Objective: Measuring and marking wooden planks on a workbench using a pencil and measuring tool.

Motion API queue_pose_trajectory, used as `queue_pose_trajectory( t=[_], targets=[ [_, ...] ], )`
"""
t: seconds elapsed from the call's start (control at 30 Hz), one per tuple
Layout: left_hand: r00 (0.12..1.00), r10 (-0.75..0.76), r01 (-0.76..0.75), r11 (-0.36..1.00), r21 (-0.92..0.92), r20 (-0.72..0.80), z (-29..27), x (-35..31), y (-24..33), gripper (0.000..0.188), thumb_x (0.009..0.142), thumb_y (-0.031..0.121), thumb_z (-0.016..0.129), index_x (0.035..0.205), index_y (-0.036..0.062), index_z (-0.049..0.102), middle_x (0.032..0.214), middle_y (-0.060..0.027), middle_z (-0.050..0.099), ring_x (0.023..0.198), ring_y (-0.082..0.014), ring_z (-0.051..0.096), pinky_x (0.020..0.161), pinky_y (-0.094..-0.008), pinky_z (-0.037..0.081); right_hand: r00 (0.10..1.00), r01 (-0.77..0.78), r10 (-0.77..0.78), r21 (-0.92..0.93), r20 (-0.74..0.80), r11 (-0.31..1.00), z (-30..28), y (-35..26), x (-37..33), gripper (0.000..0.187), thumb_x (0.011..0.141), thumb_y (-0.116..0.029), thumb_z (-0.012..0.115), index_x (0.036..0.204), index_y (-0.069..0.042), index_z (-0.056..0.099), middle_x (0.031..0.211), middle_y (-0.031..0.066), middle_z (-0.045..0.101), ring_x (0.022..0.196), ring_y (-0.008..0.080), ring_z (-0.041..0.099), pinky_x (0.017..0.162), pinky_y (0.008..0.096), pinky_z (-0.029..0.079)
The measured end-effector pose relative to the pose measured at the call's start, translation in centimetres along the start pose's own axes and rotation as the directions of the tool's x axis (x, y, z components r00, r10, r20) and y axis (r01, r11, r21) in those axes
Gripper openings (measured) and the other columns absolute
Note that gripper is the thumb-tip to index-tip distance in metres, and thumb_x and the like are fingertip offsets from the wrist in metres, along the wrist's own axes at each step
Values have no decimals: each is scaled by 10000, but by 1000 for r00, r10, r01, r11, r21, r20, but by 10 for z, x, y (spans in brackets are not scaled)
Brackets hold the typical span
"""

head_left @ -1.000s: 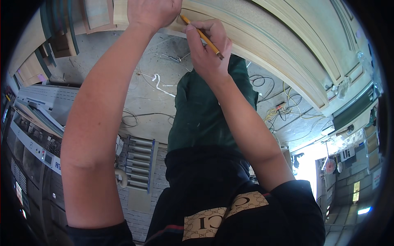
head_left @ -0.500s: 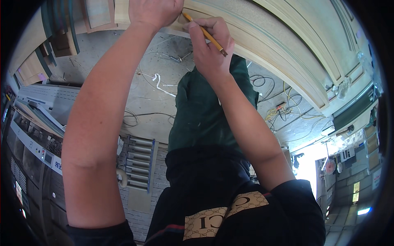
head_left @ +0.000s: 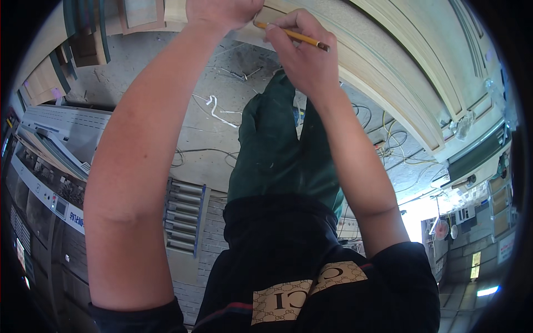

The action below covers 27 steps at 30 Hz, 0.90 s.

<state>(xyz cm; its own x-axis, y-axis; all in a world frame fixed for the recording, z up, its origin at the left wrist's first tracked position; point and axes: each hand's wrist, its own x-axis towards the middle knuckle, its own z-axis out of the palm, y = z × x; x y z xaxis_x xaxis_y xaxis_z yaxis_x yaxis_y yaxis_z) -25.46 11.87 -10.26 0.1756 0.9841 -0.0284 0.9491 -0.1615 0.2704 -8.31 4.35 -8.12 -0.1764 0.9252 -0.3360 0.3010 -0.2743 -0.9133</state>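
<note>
My right hand (head_left: 311, 53) grips an orange-yellow pencil (head_left: 302, 38), its dark end pointing right and its other end near my left hand. Beneath is a long pale wooden panel (head_left: 383, 75) with grooved, moulded edges, lying across the top of the view. My left hand (head_left: 225, 11) is over the panel's near edge, just left of the pencil. The picture's upper edge cuts it off, so most of its fingers are hidden, and whether it holds anything does not show.
Framed wooden panels (head_left: 141, 14) stand at the upper left. A roller conveyor (head_left: 183, 213) lies low at left, beside a machine with a control panel (head_left: 58, 205). Cables (head_left: 397, 141) and a white strip (head_left: 214, 108) are on the floor near my legs.
Both hands have shifted a little to the right along the panel. The pencil has tipped from steeply slanted to nearly level, still in my right hand.
</note>
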Motion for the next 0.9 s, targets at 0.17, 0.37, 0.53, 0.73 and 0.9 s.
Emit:
queue_pose_trajectory(
  t=[0.17,0.37,0.53,0.73,0.9],
  targets=[
    [992,-55,51,998,43,115,-7,1,2,405,947,276,533,669,59,733,803,-181,745,829,-347,709,855,-476,470,988,-28,31,-17,154,999,-17,-28,27,128,955,-124,697,894,-33,632,720,173,690,612,272,661,607,393,521],
    [972,-74,62,996,60,224,-18,5,7,405,949,279,527,678,69,743,807,-172,750,850,-332,714,862,-465,465,946,51,26,-229,324,972,-38,-38,44,112,941,-117,671,888,-28,630,718,199,670,635,341,663,607,413,506],
    [969,-83,73,996,52,231,-21,4,7,399,951,277,529,686,73,746,814,-170,753,850,-336,717,856,-467,464,889,-59,200,-330,412,942,-44,-56,51,98,933,-116,653,908,-21,644,733,204,679,704,400,687,638,433,521],
    [976,-43,43,999,7,212,-21,2,4,402,953,277,531,686,61,740,803,-185,748,833,-349,718,849,-486,464,884,86,49,-266,465,960,-54,-44,49,91,946,-116,631,945,-29,658,897,180,741,833,355,724,744,435,546],
    [998,-22,25,999,-34,66,-10,-1,0,413,954,278,528,680,46,731,782,-203,737,799,-366,708,838,-494,465,873,197,62,-466,484,863,-102,-25,24,150,989,-167,696,954,-37,628,739,89,663,652,182,576,646,330,478]
  ],
)
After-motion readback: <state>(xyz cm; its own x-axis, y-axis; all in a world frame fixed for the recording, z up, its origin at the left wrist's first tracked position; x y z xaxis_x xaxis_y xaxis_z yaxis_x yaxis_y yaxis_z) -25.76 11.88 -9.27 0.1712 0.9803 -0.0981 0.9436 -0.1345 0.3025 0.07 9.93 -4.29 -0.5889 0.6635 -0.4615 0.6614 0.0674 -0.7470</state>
